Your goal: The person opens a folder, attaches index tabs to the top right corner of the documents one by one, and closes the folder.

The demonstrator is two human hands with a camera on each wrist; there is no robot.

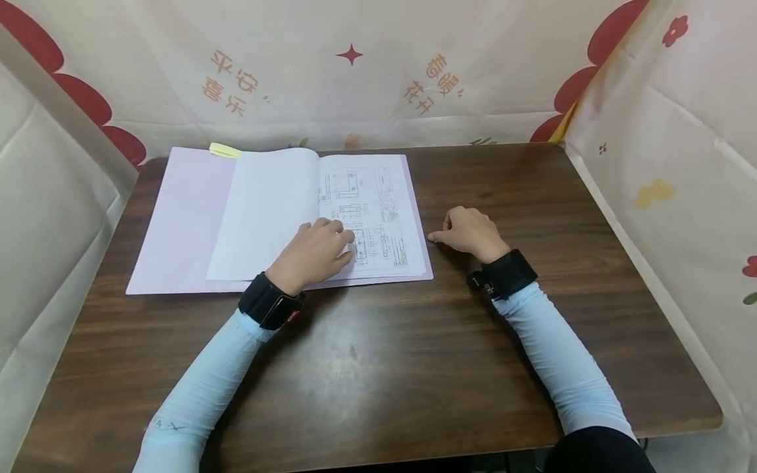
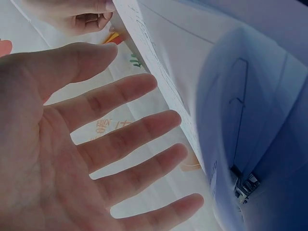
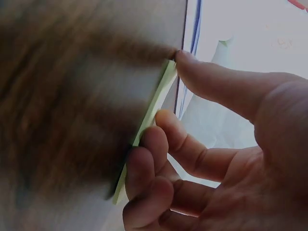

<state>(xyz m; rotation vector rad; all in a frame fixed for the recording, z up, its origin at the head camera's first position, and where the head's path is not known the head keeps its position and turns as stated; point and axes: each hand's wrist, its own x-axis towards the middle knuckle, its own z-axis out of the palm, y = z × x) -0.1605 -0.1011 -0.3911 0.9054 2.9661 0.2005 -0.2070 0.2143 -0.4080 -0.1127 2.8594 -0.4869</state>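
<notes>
An open booklet (image 1: 278,217) with a pale lilac cover (image 1: 183,217) lies on the table; its right page (image 1: 390,236) carries line drawings, and its left page is blank. My left hand (image 1: 319,253) is over the lower middle of the booklet. In the left wrist view, the left hand (image 2: 91,144) has straight, spread fingers beside a curved page (image 2: 226,101); contact cannot be told. To the right of the booklet, my right hand (image 1: 470,233) is low over the table. In the right wrist view, the right hand (image 3: 192,159) holds nothing, fingers loosely curled, thumb extended towards the booklet's edge.
The brown wooden table (image 1: 355,374) ends at a printed white cloth (image 1: 284,92) behind, with more cloth on both sides. A yellow tab (image 1: 225,150) sticks out at the booklet's top. A pale green strip (image 3: 154,106) shows past the right fingers.
</notes>
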